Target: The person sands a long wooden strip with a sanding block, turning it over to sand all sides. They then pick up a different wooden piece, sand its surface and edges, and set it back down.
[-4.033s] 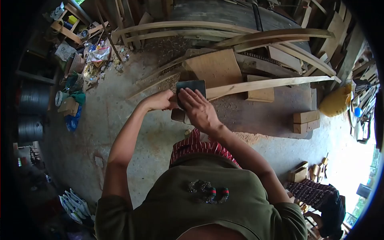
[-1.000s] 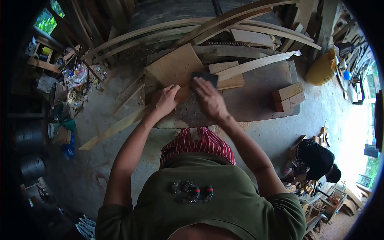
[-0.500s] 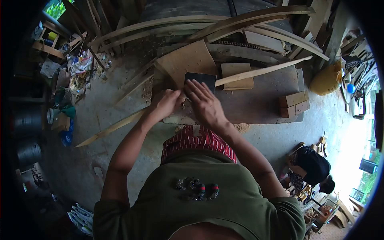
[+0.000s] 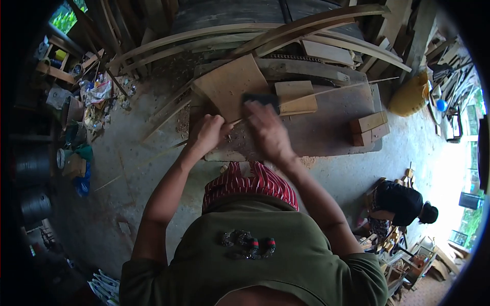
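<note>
- Left hand (image 4: 209,131): grip clenched around the thin wooden strip (image 4: 332,91), which runs out both sides across the bench (image 4: 332,130).
- Right hand (image 4: 268,131): blurred, with the dark sanding pad (image 4: 261,98) under its fingertips; I cannot tell its grip.

Dusty concrete floor (image 4: 127,168), stacked curved timber (image 4: 204,33), bright daylight (image 4: 456,168) at right.
</note>
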### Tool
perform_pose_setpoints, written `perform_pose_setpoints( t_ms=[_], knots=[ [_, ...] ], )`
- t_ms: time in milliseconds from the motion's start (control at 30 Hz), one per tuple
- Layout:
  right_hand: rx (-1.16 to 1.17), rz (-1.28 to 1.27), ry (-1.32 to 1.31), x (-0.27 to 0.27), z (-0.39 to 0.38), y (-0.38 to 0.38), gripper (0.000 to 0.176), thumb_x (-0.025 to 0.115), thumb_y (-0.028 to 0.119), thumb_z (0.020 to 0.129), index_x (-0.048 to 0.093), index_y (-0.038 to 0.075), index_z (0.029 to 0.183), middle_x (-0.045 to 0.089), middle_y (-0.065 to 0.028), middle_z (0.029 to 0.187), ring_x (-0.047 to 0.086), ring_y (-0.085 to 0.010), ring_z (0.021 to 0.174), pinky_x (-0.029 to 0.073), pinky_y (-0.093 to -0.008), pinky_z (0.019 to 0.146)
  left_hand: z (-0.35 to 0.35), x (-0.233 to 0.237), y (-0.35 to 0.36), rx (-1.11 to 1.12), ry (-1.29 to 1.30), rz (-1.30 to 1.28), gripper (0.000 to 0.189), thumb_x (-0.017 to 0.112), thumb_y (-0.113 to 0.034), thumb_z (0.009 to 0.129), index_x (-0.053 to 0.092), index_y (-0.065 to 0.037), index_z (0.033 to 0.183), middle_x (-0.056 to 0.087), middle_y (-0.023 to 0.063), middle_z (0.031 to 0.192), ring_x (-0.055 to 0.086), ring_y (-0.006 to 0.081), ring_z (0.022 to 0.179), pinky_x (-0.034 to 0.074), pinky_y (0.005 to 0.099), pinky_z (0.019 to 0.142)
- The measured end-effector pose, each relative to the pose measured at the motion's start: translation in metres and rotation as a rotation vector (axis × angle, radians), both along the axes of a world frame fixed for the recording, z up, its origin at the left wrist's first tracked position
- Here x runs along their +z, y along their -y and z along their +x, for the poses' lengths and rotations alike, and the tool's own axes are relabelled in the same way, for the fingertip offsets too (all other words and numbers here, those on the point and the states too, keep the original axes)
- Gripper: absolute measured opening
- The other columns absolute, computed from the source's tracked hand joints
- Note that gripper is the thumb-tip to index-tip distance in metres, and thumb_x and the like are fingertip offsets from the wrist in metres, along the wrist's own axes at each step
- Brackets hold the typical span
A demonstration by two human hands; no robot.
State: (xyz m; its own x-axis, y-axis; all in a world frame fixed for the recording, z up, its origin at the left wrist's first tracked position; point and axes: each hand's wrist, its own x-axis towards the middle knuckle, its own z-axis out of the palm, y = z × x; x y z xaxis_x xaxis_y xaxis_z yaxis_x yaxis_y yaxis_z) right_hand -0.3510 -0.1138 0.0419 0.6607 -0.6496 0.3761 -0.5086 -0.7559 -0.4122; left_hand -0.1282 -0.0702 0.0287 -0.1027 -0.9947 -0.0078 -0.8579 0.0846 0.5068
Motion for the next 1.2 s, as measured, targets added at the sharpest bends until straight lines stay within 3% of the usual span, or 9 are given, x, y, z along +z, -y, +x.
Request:
perform_pose_setpoints(
  t_ms=[33,200,433,567,633,667,833,900,1200],
  knots=[
    [-0.089,-0.102,-0.152,-0.016,-0.026,0.024,0.048,0.052,0.002,0.086,0.055,0.006,0.133,0.049,-0.0142,0.145,0.043,-0.0302,0.137,0.028,-0.0468,0.118,-0.003,0.017,-0.001,0.054,-0.083,0.119,0.022,0.068,-0.018,0.089,0.067,0.002,0.082,0.062,0.0223,0.067,0.068,0.0363,0.070,0.048,0.0425,0.058],
    [-0.569,0.019,-0.025,-0.054,-0.132,0.101,0.045,0.043,0.006,0.093,0.051,0.003,0.138,0.050,-0.0192,0.143,0.043,-0.0345,0.136,0.027,-0.0473,0.117,0.015,0.020,-0.013,0.124,-0.089,0.006,0.013,0.068,-0.010,0.087,0.067,0.002,0.087,0.065,0.0221,0.074,0.066,0.0400,0.075,0.051,0.0431,0.062],
    [-0.048,0.042,0.067,-0.026,-0.002,-0.006,0.059,0.050,0.000,0.085,0.046,0.008,0.143,0.043,-0.0127,0.150,0.036,-0.0293,0.142,0.022,-0.0449,0.121,0.018,0.018,-0.010,0.126,0.035,0.090,0.014,0.066,-0.011,0.084,0.070,-0.003,0.094,0.066,0.0223,0.083,0.065,0.0414,0.083,0.051,0.0439,0.067],
    [-0.239,-0.044,0.027,-0.034,-0.063,0.046,0.061,0.051,0.003,0.084,0.045,0.010,0.144,0.040,-0.0127,0.152,0.034,-0.0321,0.143,0.023,-0.0486,0.119,0.061,0.006,-0.035,0.198,-0.123,0.296,0.020,0.067,-0.020,0.087,0.074,-0.006,0.097,0.069,0.0209,0.081,0.071,0.0333,0.077,0.052,0.0407,0.066],
    [-0.321,-0.125,0.051,-0.044,-0.103,0.078,0.061,0.047,0.001,0.085,0.045,0.010,0.145,0.042,-0.0133,0.151,0.035,-0.0342,0.142,0.023,-0.0496,0.118,0.079,0.013,-0.045,0.140,-0.134,0.405,0.027,0.068,-0.022,0.090,0.071,-0.001,0.107,0.072,0.0154,0.081,0.064,0.0112,0.071,0.049,0.0337,0.066],
    [-0.367,-0.167,-0.001,-0.047,-0.112,0.086,0.059,0.048,0.002,0.085,0.046,0.009,0.144,0.044,-0.0132,0.150,0.038,-0.0339,0.140,0.024,-0.0496,0.117,0.085,0.013,-0.046,0.101,-0.136,0.421,0.029,0.069,-0.023,0.089,0.071,-0.001,0.108,0.073,0.0133,0.083,0.062,0.0086,0.074,0.049,0.0332,0.067],
    [-0.400,-0.085,-0.090,-0.054,-0.111,0.093,0.043,0.044,0.018,0.102,0.045,0.010,0.144,0.043,-0.0082,0.151,0.036,-0.0295,0.142,0.024,-0.0479,0.117,0.104,0.021,-0.039,0.031,-0.164,0.475,0.046,0.076,-0.018,0.077,0.066,-0.003,0.119,0.071,0.0136,0.098,0.066,0.0206,0.085,0.050,0.0358,0.077],
    [-0.401,-0.086,-0.085,-0.057,-0.110,0.092,0.044,0.044,0.018,0.101,0.045,0.010,0.144,0.043,-0.0084,0.151,0.035,-0.0291,0.143,0.023,-0.0475,0.118,0.107,0.027,-0.039,-0.019,-0.113,0.490,0.061,0.075,-0.015,0.074,0.057,-0.006,0.131,0.067,0.0149,0.113,0.064,0.0263,0.095,0.049,0.0382,0.084],
    [-0.439,-0.066,-0.052,-0.057,-0.112,0.092,0.042,0.042,0.025,0.104,0.048,0.009,0.143,0.044,-0.0099,0.150,0.036,-0.0279,0.143,0.022,-0.0460,0.118,0.111,0.013,-0.055,-0.038,-0.069,0.365,0.064,0.061,0.001,0.076,0.048,-0.009,0.138,0.059,0.0159,0.128,0.057,0.0333,0.117,0.045,0.0409,0.102]
  ],
)
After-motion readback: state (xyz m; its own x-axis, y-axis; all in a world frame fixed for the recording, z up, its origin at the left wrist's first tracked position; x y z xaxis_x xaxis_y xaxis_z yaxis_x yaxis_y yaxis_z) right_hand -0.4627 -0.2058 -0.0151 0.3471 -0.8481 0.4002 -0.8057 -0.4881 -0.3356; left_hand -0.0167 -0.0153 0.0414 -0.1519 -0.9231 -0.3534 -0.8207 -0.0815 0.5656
